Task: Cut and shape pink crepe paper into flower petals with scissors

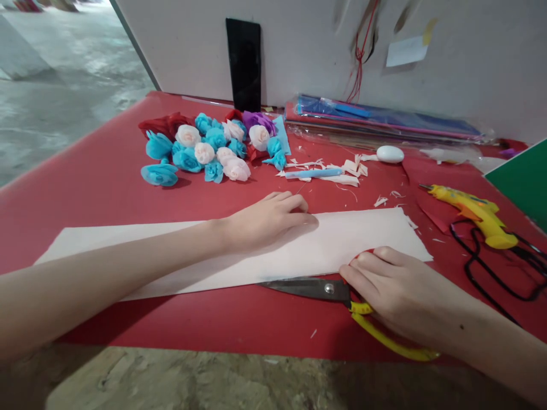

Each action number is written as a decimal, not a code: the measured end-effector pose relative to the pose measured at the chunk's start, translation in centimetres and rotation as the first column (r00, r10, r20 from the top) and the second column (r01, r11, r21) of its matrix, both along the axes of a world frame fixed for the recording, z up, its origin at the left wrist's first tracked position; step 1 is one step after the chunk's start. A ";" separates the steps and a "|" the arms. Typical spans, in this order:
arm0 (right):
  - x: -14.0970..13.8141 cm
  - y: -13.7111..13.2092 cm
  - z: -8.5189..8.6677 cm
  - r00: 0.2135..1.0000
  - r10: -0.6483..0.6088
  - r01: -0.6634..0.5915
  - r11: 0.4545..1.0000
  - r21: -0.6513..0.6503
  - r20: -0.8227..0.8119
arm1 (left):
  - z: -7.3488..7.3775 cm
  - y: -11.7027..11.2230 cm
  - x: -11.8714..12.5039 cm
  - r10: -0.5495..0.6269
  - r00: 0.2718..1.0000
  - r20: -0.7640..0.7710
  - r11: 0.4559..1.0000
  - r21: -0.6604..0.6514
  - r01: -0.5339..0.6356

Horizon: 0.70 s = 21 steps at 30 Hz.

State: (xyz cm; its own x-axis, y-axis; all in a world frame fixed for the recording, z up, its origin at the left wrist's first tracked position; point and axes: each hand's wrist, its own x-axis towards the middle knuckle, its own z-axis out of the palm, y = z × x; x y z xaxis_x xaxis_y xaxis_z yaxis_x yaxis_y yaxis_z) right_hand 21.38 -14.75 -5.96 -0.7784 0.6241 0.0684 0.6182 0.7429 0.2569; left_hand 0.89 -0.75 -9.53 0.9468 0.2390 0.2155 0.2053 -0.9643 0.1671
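A long folded strip of white paper [342, 242] lies across the red table in front of me. My left hand [273, 219] presses on its middle, fingers loosely bent and apart, holding nothing. At the paper's near edge, my right hand [395, 290] is closed over the yellow handles of a pair of scissors [305, 287]; its fingertips touch the paper and partly hide the grip. The dark blades are together, point left, and lie along the paper's near edge. One handle loop shows below the hand.
Blue, white, red and purple paper flowers [213, 148] are heaped behind the paper. Beside them are a light-blue pen-like stick [314, 173], paper scraps and a white egg-shaped piece [390, 154]. A yellow glue gun [474, 213] with black cord lies right. A phone [245, 65] leans on the wall.
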 end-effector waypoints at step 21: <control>-1.9 1.3 -0.3 0.998 -0.065 0.065 0.996 -0.059 0.006 | -0.2 -0.2 0.2 0.031 0.999 0.032 0.999 -0.012 -0.031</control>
